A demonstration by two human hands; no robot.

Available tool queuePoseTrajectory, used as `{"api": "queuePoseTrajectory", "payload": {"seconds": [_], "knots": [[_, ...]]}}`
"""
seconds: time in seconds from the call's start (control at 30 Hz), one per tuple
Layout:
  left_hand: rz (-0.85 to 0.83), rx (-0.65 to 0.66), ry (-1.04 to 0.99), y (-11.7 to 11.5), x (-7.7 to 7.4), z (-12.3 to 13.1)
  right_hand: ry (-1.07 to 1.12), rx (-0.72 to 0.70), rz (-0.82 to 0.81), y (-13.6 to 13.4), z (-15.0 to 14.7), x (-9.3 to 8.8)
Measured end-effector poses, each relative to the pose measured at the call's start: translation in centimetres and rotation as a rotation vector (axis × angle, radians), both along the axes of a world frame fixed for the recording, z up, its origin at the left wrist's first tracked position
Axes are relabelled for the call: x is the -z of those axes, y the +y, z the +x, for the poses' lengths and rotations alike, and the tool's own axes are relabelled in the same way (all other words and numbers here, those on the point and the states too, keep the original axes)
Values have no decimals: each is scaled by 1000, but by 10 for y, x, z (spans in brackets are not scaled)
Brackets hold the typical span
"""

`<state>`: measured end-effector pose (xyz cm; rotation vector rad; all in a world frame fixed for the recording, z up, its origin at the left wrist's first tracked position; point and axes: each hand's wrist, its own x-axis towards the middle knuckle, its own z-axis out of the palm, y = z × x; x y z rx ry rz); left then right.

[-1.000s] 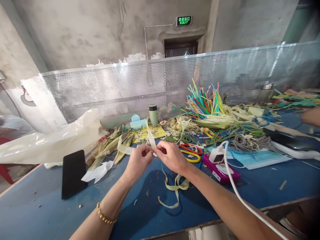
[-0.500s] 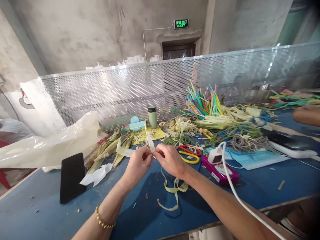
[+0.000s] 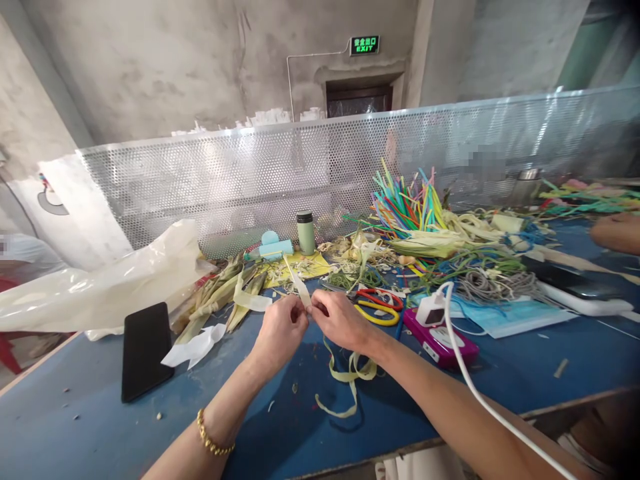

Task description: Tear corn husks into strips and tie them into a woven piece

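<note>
Mid-frame, the left hand (image 3: 280, 330) and right hand (image 3: 341, 321) meet — each grip pinched on a pale strip (image 3: 301, 289) rising between them. Curled strips (image 3: 346, 379) lie lower on the blue worktop (image 3: 280, 420).

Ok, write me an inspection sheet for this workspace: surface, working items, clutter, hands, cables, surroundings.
Surface: blue tabletop, scraps strewn about.
Working items: pale strip, held; curled strips on the tabletop.
Clutter: black phone at left, scissors, purple device, green bottle.
Hands: left hand and right hand close together, pinching the pale strip.
Cables: white cable from the plug on the purple device.
Surroundings: perforated panel behind, lit exit sign, another person's arm at right.
</note>
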<state>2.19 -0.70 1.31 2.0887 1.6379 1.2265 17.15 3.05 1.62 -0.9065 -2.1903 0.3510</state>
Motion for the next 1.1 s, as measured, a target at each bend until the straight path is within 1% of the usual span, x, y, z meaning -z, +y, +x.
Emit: {"api": "queuePoseTrajectory", "payload": {"seconds": [0.1,0.17,0.3,0.4,0.5,0.67,0.77,0.87,1.0,1.07,1.1], "knots": [[20,-19,44,2,3,0,-3,-18,-51,-1,0,-2],[11,1,34,2,3,-1,17,-35,-82,0,0,-5],[-2,63,-22,-1,-4,-4,87,-80,-154,1,4,-10],[10,67,-3,-3,-11,-6,141,-147,-301,0,7,-14],[40,17,24,-3,-15,-8,206,-246,-477,-4,8,-17],[55,-52,15,0,-19,-15,333,-418,-710,-10,8,-20],[65,-71,-3,2,-19,-19,368,-538,-829,-13,9,-19],[86,-80,1,5,-18,-22,340,-650,-923,-17,11,-18],[91,-118,11,16,-16,-32,217,-777,-955,-25,17,-21],[85,-200,16,22,-17,-46,148,-818,-960,-29,21,-25],[83,-266,23,25,-19,-56,116,-832,-954,-30,22,-27]]}}
